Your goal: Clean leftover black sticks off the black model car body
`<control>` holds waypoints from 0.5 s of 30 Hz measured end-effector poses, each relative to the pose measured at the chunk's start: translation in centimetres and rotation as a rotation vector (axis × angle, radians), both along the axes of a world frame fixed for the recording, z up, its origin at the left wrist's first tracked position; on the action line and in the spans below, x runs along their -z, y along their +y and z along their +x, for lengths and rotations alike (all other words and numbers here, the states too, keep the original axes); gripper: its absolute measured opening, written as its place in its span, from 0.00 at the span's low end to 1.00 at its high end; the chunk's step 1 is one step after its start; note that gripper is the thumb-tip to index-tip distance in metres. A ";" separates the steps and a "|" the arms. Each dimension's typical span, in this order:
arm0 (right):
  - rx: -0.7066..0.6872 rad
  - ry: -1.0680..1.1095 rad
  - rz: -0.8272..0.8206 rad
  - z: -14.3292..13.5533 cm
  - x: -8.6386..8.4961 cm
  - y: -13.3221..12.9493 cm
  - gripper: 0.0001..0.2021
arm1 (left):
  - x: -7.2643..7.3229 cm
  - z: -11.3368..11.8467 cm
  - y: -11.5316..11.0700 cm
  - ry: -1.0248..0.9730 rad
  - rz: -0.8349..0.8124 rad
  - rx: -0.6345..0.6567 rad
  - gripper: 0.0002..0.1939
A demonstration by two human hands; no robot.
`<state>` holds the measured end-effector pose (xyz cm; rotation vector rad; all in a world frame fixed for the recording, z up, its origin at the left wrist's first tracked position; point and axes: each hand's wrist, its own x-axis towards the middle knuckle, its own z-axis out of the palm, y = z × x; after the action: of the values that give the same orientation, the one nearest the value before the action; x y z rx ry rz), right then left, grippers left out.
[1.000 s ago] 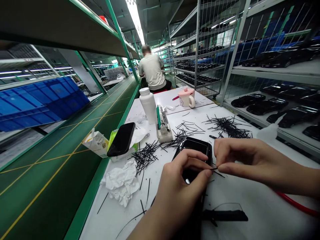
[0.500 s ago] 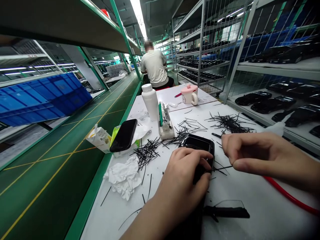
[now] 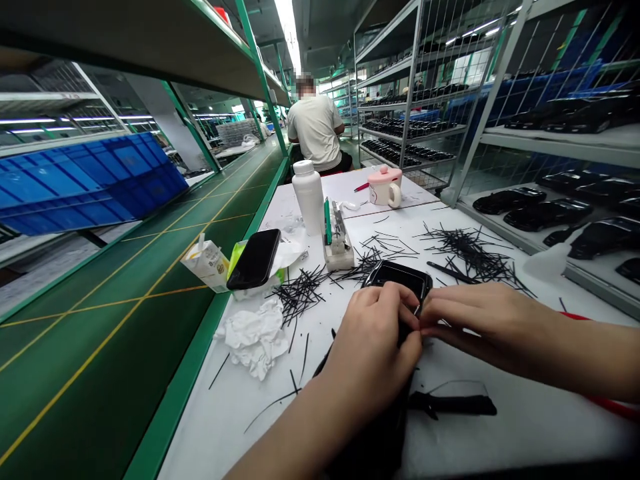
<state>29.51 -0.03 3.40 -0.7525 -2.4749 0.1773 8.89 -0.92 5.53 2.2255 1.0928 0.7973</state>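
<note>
A glossy black model car (image 3: 395, 273) lies lengthwise before me, its near part hidden under my left forearm. Fingers curled, my left hand (image 3: 377, 333) grips it across the top. At the car's right side, the fingertips of my right hand (image 3: 457, 313) are pinched together, close to my left fingertips. What the pinch holds, if anything, is hidden. Right of the car lies a black part with a thin frame (image 3: 455, 403), like a small car door. Beyond my right hand lies a slim black tool (image 3: 453, 272), and near it a heap of thin black strips (image 3: 473, 250).
More black strips (image 3: 300, 293) lie left of the car, by crumpled tissue (image 3: 257, 340). A phone (image 3: 255, 259), white bottle (image 3: 309, 197), clear holder (image 3: 340, 250) and lidded mug (image 3: 384, 187) stand beyond. A green conveyor (image 3: 165, 293) runs left; racks of model cars (image 3: 547, 213) stand right. A person (image 3: 315, 127) sits ahead.
My right hand has moved left, from above the table to the model car's side, meeting my left fingertips. My left hand keeps its grip. The view has shifted slightly.
</note>
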 end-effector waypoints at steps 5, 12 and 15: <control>-0.007 -0.001 -0.012 0.7 0.2 -1.1 0.07 | 0.4 -0.1 0.1 0.034 0.035 0.021 0.14; 0.066 0.043 -0.422 1.2 -0.6 -2.3 0.10 | 0.4 -0.2 0.0 0.079 0.078 0.003 0.14; 0.125 0.096 -0.675 1.0 -0.9 -2.5 0.11 | 0.4 -0.1 -0.1 0.099 0.066 -0.004 0.14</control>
<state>30.48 -2.49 4.26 -1.1274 -2.2596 1.0077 8.81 -0.99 5.12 2.3406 1.1329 0.7419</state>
